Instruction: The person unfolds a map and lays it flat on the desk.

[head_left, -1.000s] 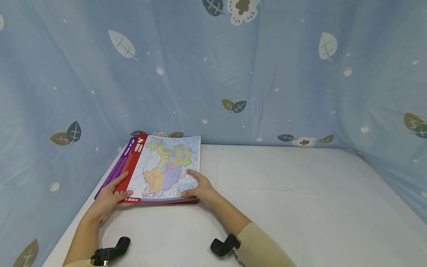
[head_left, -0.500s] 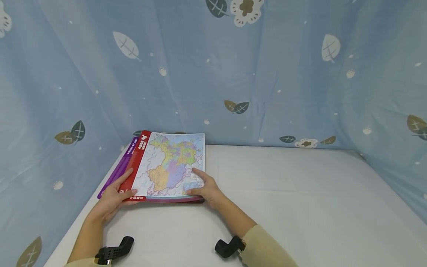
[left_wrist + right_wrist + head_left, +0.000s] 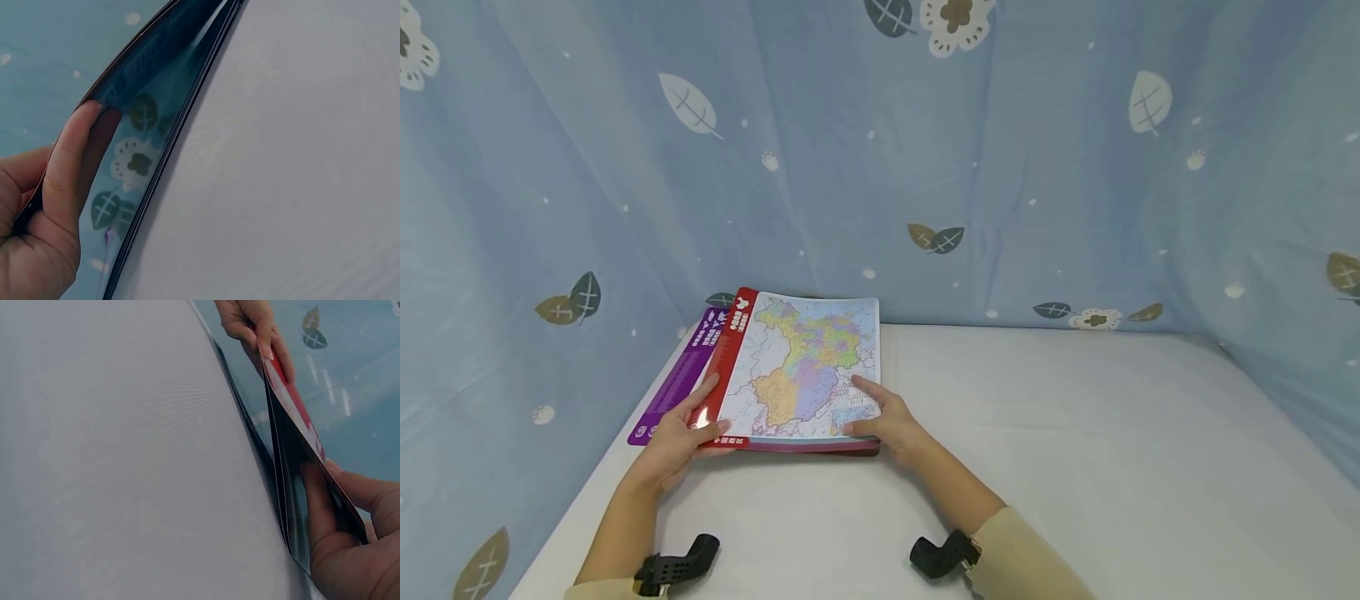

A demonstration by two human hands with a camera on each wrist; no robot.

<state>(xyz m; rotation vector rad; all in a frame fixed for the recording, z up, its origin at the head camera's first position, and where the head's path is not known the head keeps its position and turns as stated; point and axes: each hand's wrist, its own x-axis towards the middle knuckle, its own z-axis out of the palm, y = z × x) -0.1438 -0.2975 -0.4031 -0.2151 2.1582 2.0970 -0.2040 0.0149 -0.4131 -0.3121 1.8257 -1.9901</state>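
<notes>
A map sheet (image 3: 805,367) with a red left border is held by both hands at the left of the table. My left hand (image 3: 681,442) pinches its lower left corner, thumb on top; my right hand (image 3: 887,421) pinches the lower right, thumb and forefinger on the printed face. Fingers of each hand go under the sheet, as the left wrist view shows for the left hand (image 3: 59,194). A purple-bordered sheet (image 3: 677,383) shows beneath on the left. In the right wrist view, the lifted near edge stands apart from glossy dark sheets (image 3: 281,494) below.
White cloth covers the table (image 3: 1037,417), which stretches to the right. A blue leaf-patterned curtain (image 3: 820,167) hangs behind and along both sides, close to the sheets at the left. Black wrist cameras (image 3: 943,554) sit on both forearms.
Both hands have shifted the red-bordered map rightward and slightly up over the purple one, so more of the purple border shows. The head view has moved a little too. Both grips stay the same.
</notes>
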